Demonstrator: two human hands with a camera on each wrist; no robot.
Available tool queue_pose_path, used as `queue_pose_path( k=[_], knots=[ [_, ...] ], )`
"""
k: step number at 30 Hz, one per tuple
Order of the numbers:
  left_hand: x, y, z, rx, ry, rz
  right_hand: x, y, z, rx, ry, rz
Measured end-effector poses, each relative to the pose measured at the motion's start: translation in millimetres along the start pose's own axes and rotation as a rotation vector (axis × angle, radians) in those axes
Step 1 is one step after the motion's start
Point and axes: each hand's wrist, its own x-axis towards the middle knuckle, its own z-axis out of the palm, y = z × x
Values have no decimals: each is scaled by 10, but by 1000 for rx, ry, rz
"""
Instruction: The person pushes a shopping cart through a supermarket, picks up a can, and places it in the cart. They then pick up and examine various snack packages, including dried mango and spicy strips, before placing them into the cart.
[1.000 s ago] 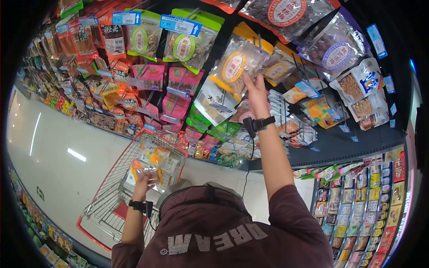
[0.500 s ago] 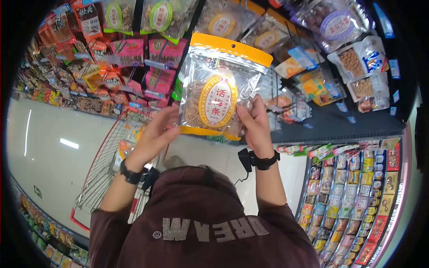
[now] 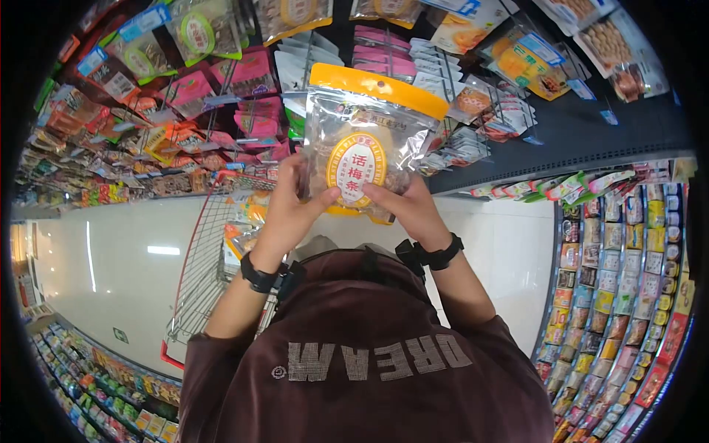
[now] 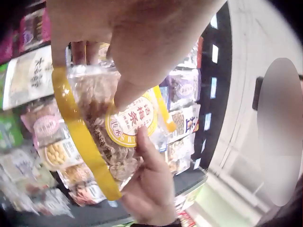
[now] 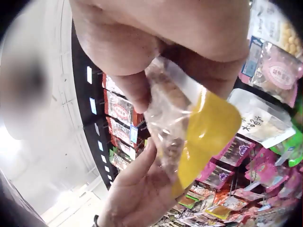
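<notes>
A clear snack pouch of dried plum strips (image 3: 369, 140), with yellow bands at top and bottom and an oval yellow label, is held up before the chest. My left hand (image 3: 297, 210) grips its lower left corner, thumb on the front. On the lower right my right hand (image 3: 410, 210) pinches it the same way, thumb near the label. The left wrist view shows both thumbs pressing the pouch (image 4: 94, 127) front around the label. From the right wrist, the pouch (image 5: 170, 123) is seen edge-on between the two hands, fingers behind it.
A shopping cart (image 3: 199, 273) with several packets in it stands at the left. Ahead runs a shelf wall hung with snack bags, such as pink packs (image 3: 247, 74) and a dried mango bag (image 3: 528, 63). Another packed shelf (image 3: 613, 295) is on the right.
The right hand has brought the pouch from the hanging display to the chest. The left hand has let go of a packet in the cart and come up to grip the pouch's left side.
</notes>
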Motion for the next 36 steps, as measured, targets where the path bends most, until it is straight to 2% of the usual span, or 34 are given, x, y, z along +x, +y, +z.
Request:
queue_pose_path(
  k=[1, 2, 4, 5, 6, 8, 9, 10, 12, 14, 15, 16, 18, 23, 24, 25, 26, 28, 29, 30, 31, 32, 33, 34, 36],
  knots=[
    [-51, 212, 89, 228, 92, -70, -15, 29, -41, -77, 49, -39],
    [-82, 263, 175, 246, 89, -59, -43, 16, -104, -62, 49, -54],
    [-138, 348, 334, 395, 48, 215, -108, -14, -229, -577, 66, 137],
    [-199, 410, 435, 322, -47, 201, -147, -26, -284, -557, 65, 127],
    [-212, 457, 593, 347, -48, 198, -193, -39, -330, -529, -57, -26],
    [-343, 507, 814, -195, 94, -14, -317, -54, -358, -435, -311, -324],
    [-327, 387, 706, -134, 73, -192, -321, -148, -476, -531, -386, -415],
    [-359, 455, 770, -96, 189, -72, -288, -72, -637, -531, -414, -433],
    [-451, 417, 834, -361, 173, -193, -336, -76, -780, -443, -177, -368],
    [-607, 474, 919, -340, 133, -242, -408, -125, -868, -504, 16, -401],
    [-646, 514, 977, -352, 85, -265, -408, 106, -905, -301, 38, -364],
    [-686, 560, 1065, -330, 77, -280, -467, 109, -964, -278, 52, -358],
    [-735, 641, 1256, -505, 59, -295, -556, 31, -1122, 174, -414, 242],
    [-786, 626, 1501, -419, 128, -269, -660, 142, -1242, 194, -382, 105],
    [-764, 557, 1504, -261, 195, -273, -667, 153, -1265, 194, -389, 101],
    [-737, 505, 1515, -102, 261, -276, -669, 182, -1285, 133, -303, 16],
    [-715, 453, 1560, -99, 266, -273, -676, 206, -1302, 74, -216, -69],
    [-673, 391, 1673, 108, 452, 48, -699, 174, -1307, -23, -181, -6],
    [-710, 470, 1650, 62, 300, 16, -723, 109, -1279, -98, -238, -193],
    [-766, 478, 1670, 68, 306, 16, -746, 49, -1268, -171, -296, -379],
    [-833, 498, 1697, 56, 202, 28, -769, 11, -1278, -339, -396, -489],
    [-898, 527, 1715, 46, 103, 39, -815, -14, -1282, -329, -411, -488],
    [-926, 569, 1706, 43, 219, -83, -869, -36, -1287, -343, -513, -495],
    [-919, 558, 1689, 52, 238, -83, -896, -67, -1285, -357, -615, -505],
    [-900, 518, 1654, -107, 358, -91, -856, -79, -1295, -417, -628, -575]
  ],
)
